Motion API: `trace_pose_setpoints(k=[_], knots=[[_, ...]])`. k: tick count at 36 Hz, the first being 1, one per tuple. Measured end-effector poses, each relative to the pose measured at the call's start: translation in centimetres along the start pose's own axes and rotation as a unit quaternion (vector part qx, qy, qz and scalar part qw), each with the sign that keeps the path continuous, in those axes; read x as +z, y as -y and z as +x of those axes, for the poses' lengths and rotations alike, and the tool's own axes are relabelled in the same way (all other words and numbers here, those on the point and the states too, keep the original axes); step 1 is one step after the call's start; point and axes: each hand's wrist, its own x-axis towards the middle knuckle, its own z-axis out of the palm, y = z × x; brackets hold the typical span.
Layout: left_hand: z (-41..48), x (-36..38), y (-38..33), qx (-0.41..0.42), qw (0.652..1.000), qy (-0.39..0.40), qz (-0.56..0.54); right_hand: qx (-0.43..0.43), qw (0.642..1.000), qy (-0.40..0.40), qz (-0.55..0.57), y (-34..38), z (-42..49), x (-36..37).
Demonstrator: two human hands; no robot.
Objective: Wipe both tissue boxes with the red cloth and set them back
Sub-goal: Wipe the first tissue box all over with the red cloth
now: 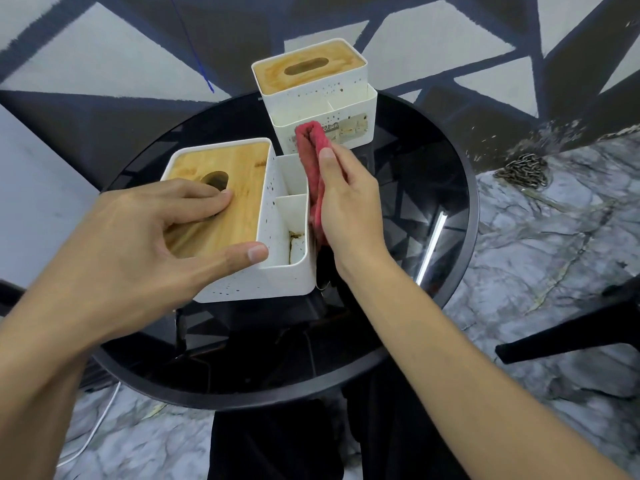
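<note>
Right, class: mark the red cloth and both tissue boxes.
red cloth point(310, 143), head view, upper fold.
nearer tissue box point(239, 188), head view, wooden lid.
farther tissue box point(343, 62), head view, wooden lid.

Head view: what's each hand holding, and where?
Left hand grips the near tissue box by its wooden lid, thumb on its edge. Right hand pinches the red cloth below its top.

Left hand point(138, 244) spread (right hand point(346, 202) curled)
</note>
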Motion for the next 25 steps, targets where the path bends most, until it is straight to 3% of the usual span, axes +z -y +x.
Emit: trace_pose_setpoints(k=[14,19,22,25], knots=[[0.0,0.2,0.0,-0.01,1.0,-0.005,-0.017,0.056,0.995,0.002,-0.084,0.2,-2.4,-0.8],[0.0,0.2,-0.1,-0.017,1.0,-0.003,-0.023,0.062,0.997,0.004,-0.044,0.4,-5.4,-1.3],[0.0,0.2,-0.3,-0.023,1.0,-0.001,-0.014,0.084,0.995,0.01,0.053,1.0,-8.1,-1.7],[0.0,0.2,-0.3,-0.025,1.0,-0.004,-0.017,0.032,0.997,-0.009,0.076,0.8,-10.5,-1.2]])
